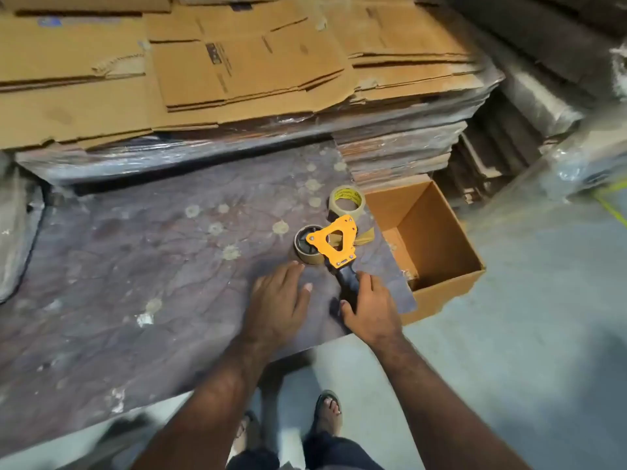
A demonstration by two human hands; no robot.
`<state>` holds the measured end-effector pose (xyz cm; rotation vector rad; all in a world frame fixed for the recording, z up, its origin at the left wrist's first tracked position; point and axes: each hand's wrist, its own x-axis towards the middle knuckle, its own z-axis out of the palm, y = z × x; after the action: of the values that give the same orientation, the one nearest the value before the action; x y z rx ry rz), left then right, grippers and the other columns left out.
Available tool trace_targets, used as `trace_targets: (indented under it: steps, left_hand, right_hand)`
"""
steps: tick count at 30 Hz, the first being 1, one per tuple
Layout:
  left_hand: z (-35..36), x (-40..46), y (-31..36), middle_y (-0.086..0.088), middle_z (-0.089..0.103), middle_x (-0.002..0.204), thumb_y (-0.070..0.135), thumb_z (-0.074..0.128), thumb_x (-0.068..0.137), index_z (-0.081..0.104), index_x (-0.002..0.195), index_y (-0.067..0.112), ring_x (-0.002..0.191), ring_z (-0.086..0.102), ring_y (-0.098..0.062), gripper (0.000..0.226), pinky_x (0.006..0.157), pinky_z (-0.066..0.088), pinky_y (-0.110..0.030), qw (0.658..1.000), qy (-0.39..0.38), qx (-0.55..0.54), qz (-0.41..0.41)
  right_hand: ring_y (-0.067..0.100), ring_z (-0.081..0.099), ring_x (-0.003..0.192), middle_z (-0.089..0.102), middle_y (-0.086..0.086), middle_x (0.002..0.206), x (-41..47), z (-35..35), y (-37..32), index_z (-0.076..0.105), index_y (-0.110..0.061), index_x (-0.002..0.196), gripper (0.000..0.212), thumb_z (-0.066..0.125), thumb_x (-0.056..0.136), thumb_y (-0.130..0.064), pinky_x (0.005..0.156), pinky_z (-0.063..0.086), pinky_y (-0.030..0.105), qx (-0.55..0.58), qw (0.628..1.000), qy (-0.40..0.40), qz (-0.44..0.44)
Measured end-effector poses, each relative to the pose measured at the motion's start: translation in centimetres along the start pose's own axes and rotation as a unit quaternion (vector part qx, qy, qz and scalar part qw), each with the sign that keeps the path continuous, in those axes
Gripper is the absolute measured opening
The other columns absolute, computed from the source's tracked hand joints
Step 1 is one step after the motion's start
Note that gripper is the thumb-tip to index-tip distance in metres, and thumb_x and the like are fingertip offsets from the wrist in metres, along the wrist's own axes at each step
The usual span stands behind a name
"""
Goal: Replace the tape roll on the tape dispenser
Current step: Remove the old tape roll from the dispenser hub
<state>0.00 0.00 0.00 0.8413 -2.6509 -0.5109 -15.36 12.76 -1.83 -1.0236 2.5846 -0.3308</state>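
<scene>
A tape dispenser (337, 244) with an orange frame and a black handle lies on a dark worn board (152, 266). A nearly spent roll (307, 247) with a dark core sits on its spindle at the left. Just behind it stands a fuller roll of clear tape (346, 200) with a yellow inner label. My right hand (369, 305) grips the black handle. Flat on the board, my left hand (280, 296) rests with straight fingers, its fingertips just short of the spent roll.
An open, mostly empty cardboard box (437, 239) stands at the board's right edge, beside the dispenser. Stacks of flattened cartons (237, 69) wrapped in plastic film rise behind the board. Grey concrete floor lies to the right and below, where my sandalled feet (327, 410) show.
</scene>
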Motion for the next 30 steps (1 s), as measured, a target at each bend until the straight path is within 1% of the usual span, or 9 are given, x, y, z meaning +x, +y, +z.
trace_targets:
  steps: [4,6,8,10,13,15,20,25,30]
  left_hand:
    - [3.0,1.6,0.5,-0.014,0.064,0.137,0.043,0.039,0.092,0.063,0.131,0.006,0.123,0.063,-0.031,0.059,0.092,0.052,-0.045,0.992,-0.093,0.062,-0.057]
    - [4.6,1.7,0.4,-0.014,0.05,0.153,0.049,0.028,0.09,0.052,0.144,0.008,0.136,0.052,-0.03,0.072,0.102,0.048,-0.049,0.98,-0.163,0.089,-0.077]
    - [5.8,1.3,0.3,-0.011,0.03,0.165,0.051,0.024,0.092,0.037,0.154,0.013,0.149,0.035,-0.027,0.074,0.113,0.037,-0.05,0.962,-0.232,0.108,-0.094]
    - [6.8,0.8,0.2,-0.007,0.017,0.17,0.049,0.034,0.099,0.029,0.158,0.017,0.154,0.023,-0.025,0.067,0.12,0.027,-0.047,0.951,-0.266,0.107,-0.113]
    - [7.6,-0.1,0.0,-0.004,0.014,0.17,0.048,0.045,0.1,0.029,0.157,0.019,0.153,0.024,-0.023,0.067,0.121,0.023,-0.044,0.936,-0.305,0.109,-0.137]
    - [7.7,-0.5,-0.1,-0.005,0.018,0.169,0.049,0.048,0.098,0.034,0.154,0.018,0.151,0.03,-0.024,0.066,0.119,0.025,-0.043,0.937,-0.3,0.108,-0.138]
    - [5.9,0.3,-0.2,-0.003,0.03,0.164,0.045,0.051,0.098,0.047,0.14,0.021,0.147,0.033,-0.023,0.049,0.116,0.028,-0.045,0.948,-0.27,0.052,-0.158]
    - [3.3,1.2,-0.7,-0.003,0.038,0.16,0.048,0.048,0.098,0.044,0.146,0.02,0.146,0.037,-0.025,0.056,0.114,0.032,-0.048,0.959,-0.232,0.018,-0.164]
    - [0.1,1.0,-1.9,-0.004,0.05,0.15,0.065,0.025,0.081,0.053,0.141,0.017,0.138,0.047,-0.027,0.081,0.106,0.04,-0.048,0.97,-0.199,0.008,-0.137]
  right_hand:
    - [0.034,0.053,0.122,0.054,0.012,0.135,2.6,1.4,1.0,0.039,-0.014,0.138,0.066,0.067,0.086,-0.042,0.097,0.048,0.049,-0.019,0.997,-0.067,0.025]
    - [0.034,0.054,0.123,0.053,0.012,0.136,3.7,2.2,1.4,0.037,-0.014,0.141,0.071,0.068,0.084,-0.042,0.097,0.048,0.049,-0.031,0.996,-0.081,0.024]
    - [0.034,0.052,0.126,0.052,0.012,0.139,4.8,2.6,1.7,0.036,-0.014,0.144,0.073,0.067,0.084,-0.041,0.097,0.047,0.048,-0.031,0.995,-0.089,0.022]
    - [0.035,0.05,0.127,0.051,0.014,0.139,5.8,3.0,2.0,0.039,-0.011,0.141,0.069,0.068,0.084,-0.036,0.098,0.045,0.047,-0.018,0.995,-0.095,0.021]
    - [0.04,0.049,0.125,0.052,0.021,0.135,7.1,3.6,1.9,0.043,-0.002,0.135,0.062,0.07,0.083,-0.021,0.1,0.043,0.046,0.027,0.995,-0.099,0.017]
    - [0.041,0.051,0.125,0.05,0.022,0.135,7.8,3.6,1.5,0.043,0.0,0.134,0.064,0.075,0.081,-0.018,0.102,0.043,0.046,0.048,0.992,-0.114,0.033]
    - [0.039,0.054,0.124,0.05,0.019,0.134,8.1,2.4,0.8,0.042,-0.003,0.131,0.068,0.08,0.077,-0.019,0.101,0.049,0.049,0.059,0.989,-0.12,0.065]
    - [0.037,0.054,0.122,0.052,0.017,0.133,6.2,1.0,0.4,0.042,-0.006,0.131,0.065,0.077,0.077,-0.018,0.099,0.049,0.05,0.028,0.992,-0.089,0.084]
    - [0.034,0.056,0.121,0.054,0.013,0.131,3.2,-0.5,-1.0,0.043,-0.011,0.129,0.064,0.078,0.078,-0.026,0.096,0.048,0.048,-0.024,0.994,-0.055,0.096]
